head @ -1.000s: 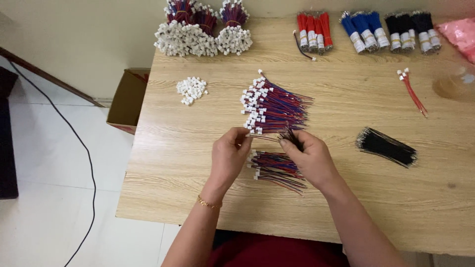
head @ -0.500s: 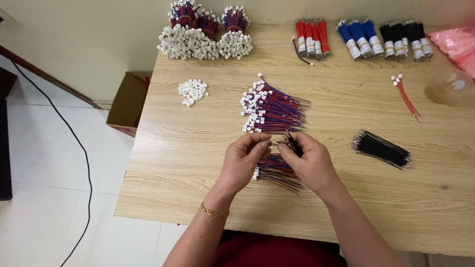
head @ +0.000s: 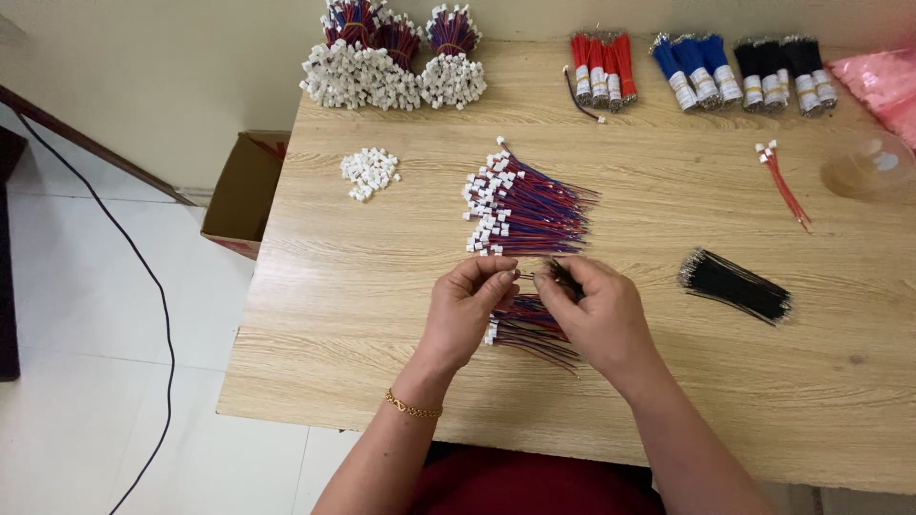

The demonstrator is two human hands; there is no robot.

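Observation:
My left hand pinches something small at its fingertips, most likely a white connector, right against my right hand. My right hand grips a thin black wire whose end points at the left fingertips. Under both hands lies a small pile of red-and-blue wires with white connectors. A bigger fan of the same finished wires lies just beyond the hands. A loose bunch of black wires rests to the right.
A heap of white connectors lies at the left. Bundled wire sets and red, blue and black wire bundles line the far edge. A pair of red wires, a clear dish, pink bag. Cardboard box on the floor left.
Both hands have lifted slightly off the small pile and come together, fingertips now meeting over the table. The piles have stayed put.

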